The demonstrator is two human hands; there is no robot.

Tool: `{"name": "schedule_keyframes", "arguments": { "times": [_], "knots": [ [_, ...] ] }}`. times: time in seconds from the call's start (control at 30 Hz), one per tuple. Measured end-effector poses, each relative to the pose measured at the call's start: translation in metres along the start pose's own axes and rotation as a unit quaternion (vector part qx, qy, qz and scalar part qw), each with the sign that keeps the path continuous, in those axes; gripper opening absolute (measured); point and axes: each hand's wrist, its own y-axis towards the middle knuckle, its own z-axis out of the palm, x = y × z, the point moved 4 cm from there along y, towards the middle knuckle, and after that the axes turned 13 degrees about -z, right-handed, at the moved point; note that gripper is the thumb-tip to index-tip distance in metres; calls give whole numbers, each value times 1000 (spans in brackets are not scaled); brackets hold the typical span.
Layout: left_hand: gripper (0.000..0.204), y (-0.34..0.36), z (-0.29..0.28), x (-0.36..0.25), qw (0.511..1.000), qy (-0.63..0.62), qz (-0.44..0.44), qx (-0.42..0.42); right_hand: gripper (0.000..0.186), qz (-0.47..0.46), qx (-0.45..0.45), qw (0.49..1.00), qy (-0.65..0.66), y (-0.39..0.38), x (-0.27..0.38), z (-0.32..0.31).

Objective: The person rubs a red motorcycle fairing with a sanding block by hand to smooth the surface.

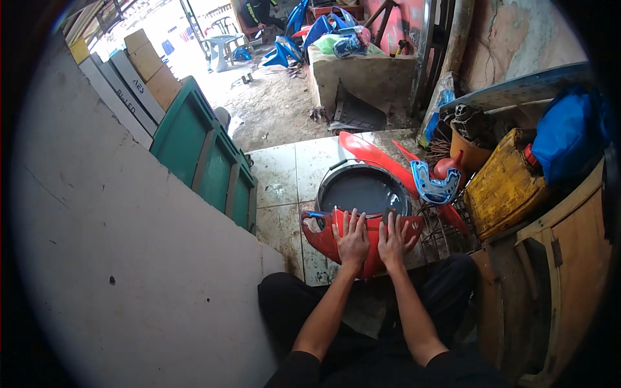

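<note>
A curved red plastic panel (375, 262), like a motorcycle body panel, leans over the near rim of a round black basin (321, 183) of greyish water. My left hand (351, 240) lies on the panel with its fingers outstretched and flat. Beside it, my right hand (392, 244) presses a small dark pad (387, 214) against the panel near its upper edge. The pad shows past the fingertips; the rest is hidden under the fingers. An oval hole opens at the panel's left end.
Red panels (369, 151) and a blue-white part (435, 184) lie right of the basin, beside a wire rack (446, 236). Further right stands a yellow jerrycan (508, 187). A white wall (149, 246) and green panel (197, 142) border the left. A person (262, 13) is far off.
</note>
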Motion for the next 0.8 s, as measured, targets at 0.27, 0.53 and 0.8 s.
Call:
{"name": "schedule_keyframes", "arguments": {
  "times": [0.27,0.53,0.8],
  "knots": [
    [39,-2,-5,0,1000,-11,0,2,65,-3,-16,996,82,-123,7,46],
    [39,0,-2,-1,1000,-14,-2,9,63,16,5,1000,-14,21,-21,1],
    [41,-3,-3,3,1000,-6,7,-2,63,-24,-31,999,6,-89,4,26]
  ]
}}
